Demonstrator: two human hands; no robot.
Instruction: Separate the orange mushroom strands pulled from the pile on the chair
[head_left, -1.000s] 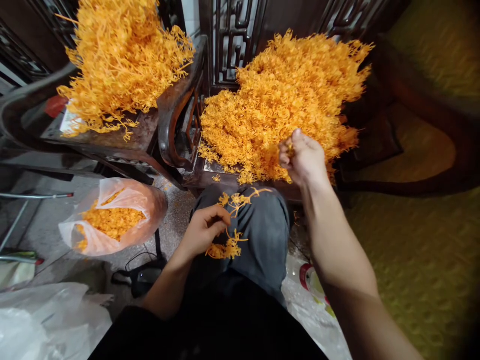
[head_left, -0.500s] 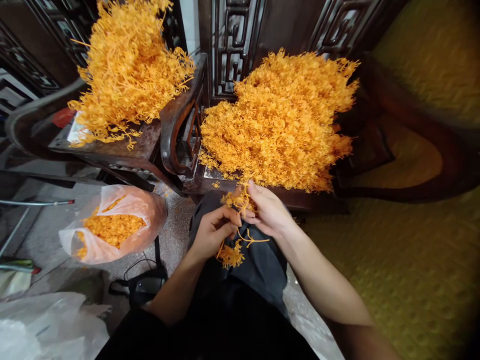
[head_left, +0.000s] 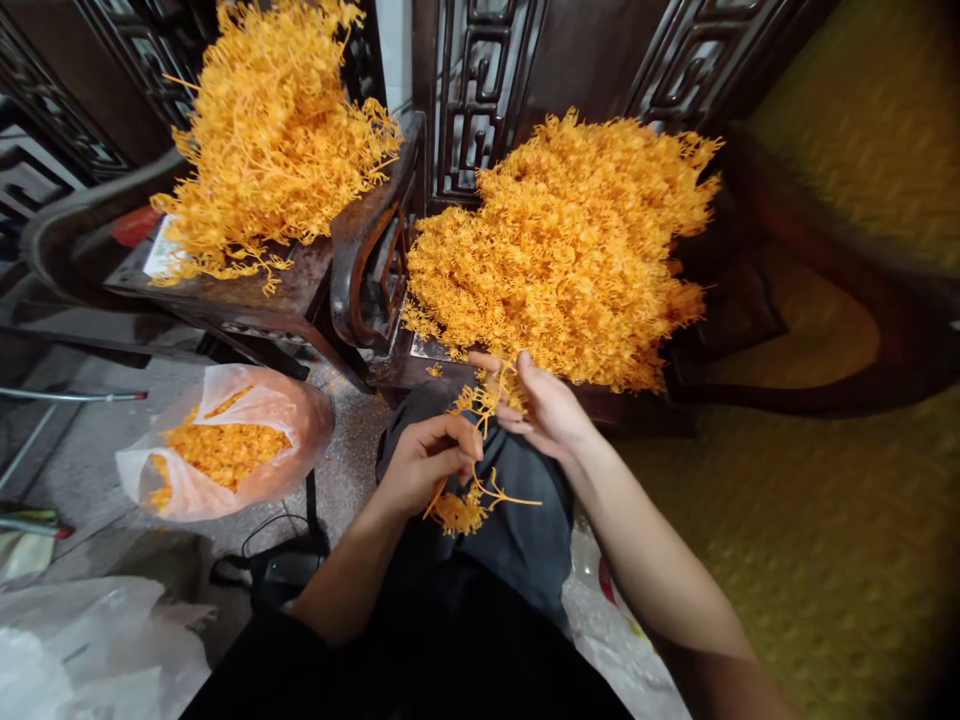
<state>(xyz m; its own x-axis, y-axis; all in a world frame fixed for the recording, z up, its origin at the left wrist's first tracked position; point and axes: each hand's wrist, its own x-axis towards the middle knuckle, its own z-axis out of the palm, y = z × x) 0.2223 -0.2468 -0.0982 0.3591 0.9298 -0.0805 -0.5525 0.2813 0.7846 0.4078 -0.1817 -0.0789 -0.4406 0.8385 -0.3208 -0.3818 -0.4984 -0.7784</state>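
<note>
My left hand [head_left: 429, 465] is closed in a pinch on thin stems of an orange branched sprig [head_left: 480, 402], which looks like moulded artificial-flower material. Below those fingers hang a frilly orange cluster [head_left: 459, 512] and a bare forked stem pointing right. My right hand [head_left: 546, 408] is loosely curled, palm turned inward, with the sprig's upper end between its thumb and fingers. Its index finger reaches out to the left. Both hands are above my dark trousers, just in front of a large heap of orange sprigs [head_left: 562, 260] on a dark wooden chair.
Another orange heap [head_left: 277, 140] covers a wooden side table [head_left: 300, 290] at left. On the floor stands a pinkish plastic bag [head_left: 307, 420] holding orange pieces. Nearby are a black strapped bag [head_left: 289, 570] and white plastic sheeting [head_left: 97, 640]. A curved chair arm [head_left: 892, 330] lies at right.
My right hand's fingers have loosened and spread, its index finger now stretched left. My left hand keeps its pinch in nearly the same place. The view has shifted slightly.
</note>
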